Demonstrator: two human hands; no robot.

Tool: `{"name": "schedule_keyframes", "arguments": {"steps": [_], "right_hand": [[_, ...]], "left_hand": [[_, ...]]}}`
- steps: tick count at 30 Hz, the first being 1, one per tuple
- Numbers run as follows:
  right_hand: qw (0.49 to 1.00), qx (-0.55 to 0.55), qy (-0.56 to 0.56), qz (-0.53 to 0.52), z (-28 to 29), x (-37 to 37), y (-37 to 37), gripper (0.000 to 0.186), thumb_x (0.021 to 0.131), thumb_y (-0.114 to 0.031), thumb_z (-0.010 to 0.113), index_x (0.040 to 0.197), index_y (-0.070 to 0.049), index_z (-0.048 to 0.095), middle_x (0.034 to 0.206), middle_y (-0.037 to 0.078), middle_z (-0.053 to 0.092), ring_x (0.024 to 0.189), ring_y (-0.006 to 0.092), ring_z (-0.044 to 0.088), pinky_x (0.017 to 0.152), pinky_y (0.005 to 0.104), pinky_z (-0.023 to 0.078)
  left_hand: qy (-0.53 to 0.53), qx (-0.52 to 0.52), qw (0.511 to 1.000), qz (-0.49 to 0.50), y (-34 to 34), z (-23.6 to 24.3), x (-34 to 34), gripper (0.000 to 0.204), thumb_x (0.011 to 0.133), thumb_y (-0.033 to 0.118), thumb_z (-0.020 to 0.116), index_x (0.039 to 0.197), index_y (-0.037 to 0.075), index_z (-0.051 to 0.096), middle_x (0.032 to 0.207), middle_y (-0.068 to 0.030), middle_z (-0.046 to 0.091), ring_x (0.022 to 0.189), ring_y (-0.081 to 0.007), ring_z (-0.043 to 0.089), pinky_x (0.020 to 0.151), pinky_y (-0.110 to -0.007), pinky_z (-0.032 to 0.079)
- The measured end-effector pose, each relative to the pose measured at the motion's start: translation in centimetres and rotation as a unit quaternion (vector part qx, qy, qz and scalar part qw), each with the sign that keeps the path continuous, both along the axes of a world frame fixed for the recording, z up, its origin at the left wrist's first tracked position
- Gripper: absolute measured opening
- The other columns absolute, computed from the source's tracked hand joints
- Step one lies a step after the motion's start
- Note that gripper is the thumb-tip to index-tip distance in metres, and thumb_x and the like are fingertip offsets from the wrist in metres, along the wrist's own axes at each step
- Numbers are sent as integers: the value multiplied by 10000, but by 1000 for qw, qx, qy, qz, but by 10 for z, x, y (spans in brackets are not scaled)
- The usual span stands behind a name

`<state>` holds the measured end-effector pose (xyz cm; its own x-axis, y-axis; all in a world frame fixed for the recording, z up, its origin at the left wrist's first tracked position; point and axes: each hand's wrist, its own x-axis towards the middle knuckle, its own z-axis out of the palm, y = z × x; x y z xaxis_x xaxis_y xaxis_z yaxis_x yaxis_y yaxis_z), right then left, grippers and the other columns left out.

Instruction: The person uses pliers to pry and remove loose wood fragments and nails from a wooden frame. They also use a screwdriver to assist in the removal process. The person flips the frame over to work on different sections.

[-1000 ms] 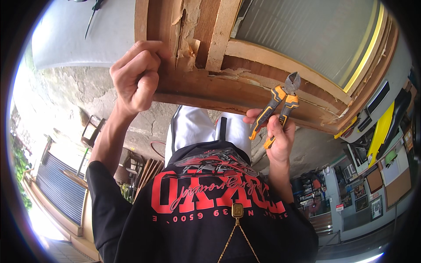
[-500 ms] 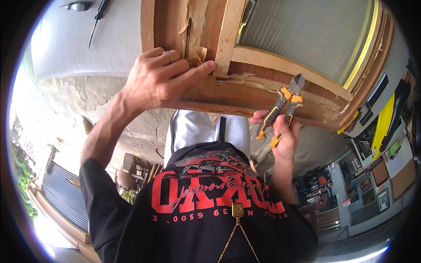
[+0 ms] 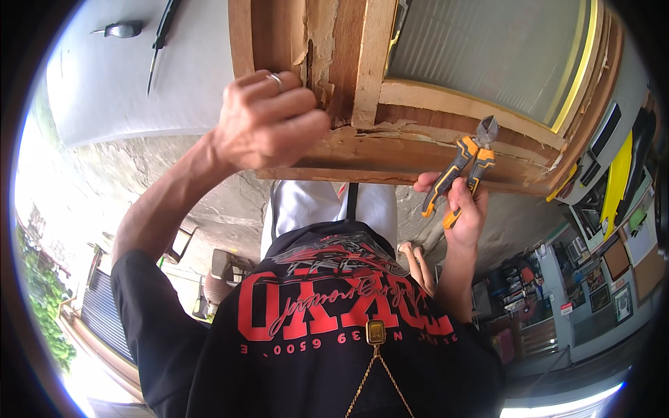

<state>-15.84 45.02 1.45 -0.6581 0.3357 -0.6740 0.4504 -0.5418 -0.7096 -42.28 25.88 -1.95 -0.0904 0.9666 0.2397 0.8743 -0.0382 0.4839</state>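
My left hand [image 3: 272, 122] is curled into a fist over the lower part of a wooden door frame [image 3: 411, 153]. Its fingertips are hidden, so I cannot make out what they hold. Torn, splintered veneer [image 3: 322, 52] shows in the frame's recess just beyond that hand. A pair of diagonal cutting pliers [image 3: 465, 164] with orange and black handles is held in my right hand [image 3: 465, 212], its jaws pointing away from me above the frame's near edge. The handles are spread a little apart.
A pane of ribbed glass [image 3: 491, 63] with yellow edging fills the frame's right part. On the pale surface at the far left lie a black-handled screwdriver [image 3: 162, 42] and a short stubby tool [image 3: 122, 30]. Shelves of goods [image 3: 543, 279] stand at the right.
My left hand has drawn its outstretched index finger into a fist and shifted slightly right. My right hand has moved a little right with the pliers. The view has shifted slightly.
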Motion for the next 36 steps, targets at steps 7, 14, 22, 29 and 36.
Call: {"name": "schedule_keyframes", "arguments": {"steps": [7,14,22,29,36], "right_hand": [[971,185,-129,75,33,-22,6,346,849,-260,688,658,-13,538,724,73,616,589,166,551,543,282,425],[701,648,-154,255,15,-26,21,386,746,-357,768,680,-36,565,848,100,564,709,291,533,627,423,406],[667,710,-135,181,4,-21,4,368,708,-379,796,757,-68,606,1119,145,527,1020,333,497,822,458,393],[707,670,83,210,11,-78,-55,243,708,-242,771,919,-149,692,1352,193,413,1293,418,312,1051,545,249],[682,668,126,269,-20,-107,-74,210,699,-123,705,906,-96,679,1386,141,412,1357,438,238,970,625,326]], "left_hand": [[-26,18,999,-13,1,5,-5,341,522,159,625,854,132,697,590,35,393,514,-122,417,457,-275,336],[-6,-2,999,-36,1,1,-3,232,519,126,661,751,110,653,598,39,432,521,-115,459,460,-268,350],[-10,-14,1000,-2,-3,4,-4,169,511,158,616,630,127,500,586,27,422,510,-137,460,457,-280,367],[-137,86,987,9,-11,3,-18,142,487,77,560,625,48,558,597,-37,442,511,-192,430,439,-300,337],[-143,124,979,75,-11,6,-15,152,518,183,528,582,47,511,636,-69,495,570,-237,465,488,-325,391]]}}
